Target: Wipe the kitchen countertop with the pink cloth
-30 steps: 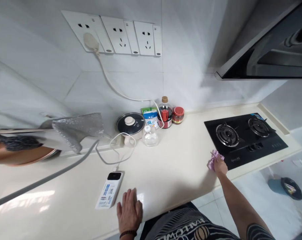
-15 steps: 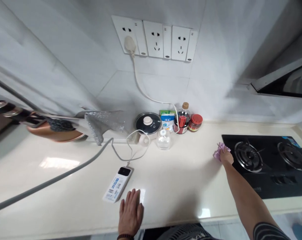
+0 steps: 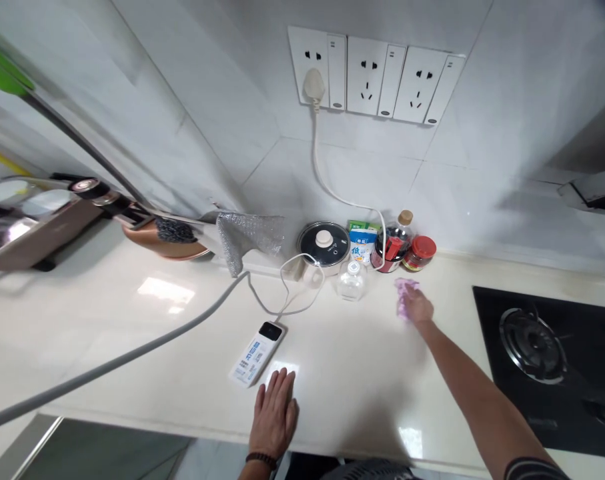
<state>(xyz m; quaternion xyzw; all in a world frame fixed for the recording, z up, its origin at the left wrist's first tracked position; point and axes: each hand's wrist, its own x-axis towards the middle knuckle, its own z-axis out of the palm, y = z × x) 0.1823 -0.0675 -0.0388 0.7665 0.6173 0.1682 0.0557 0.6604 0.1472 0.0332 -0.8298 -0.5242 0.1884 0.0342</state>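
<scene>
My right hand (image 3: 418, 307) presses a crumpled purple cloth (image 3: 403, 297) onto the cream countertop (image 3: 342, 360), its fingers partly hidden by the cloth. Just behind it are a red-lidded jar (image 3: 419, 253) and a brown-capped bottle (image 3: 401, 227). Flat on the counter near the front edge lies my left hand (image 3: 275, 415), fingers stretched out and holding nothing. Beside its fingertips is a white power bank (image 3: 257, 353) with a dark end and a cable plugged in.
A small pot (image 3: 324, 244), a clear glass bottle (image 3: 352, 283) and a blue packet (image 3: 362, 245) stand by the wall. The black gas stove (image 3: 512, 393) is at right. A grey hose (image 3: 132, 352) crosses the left side. A white cord (image 3: 316, 157) hangs from the socket.
My right hand has slid the purple cloth leftward, away from the stove edge to near the jars. My left hand stays flat by the power bank. The view has turned left.
</scene>
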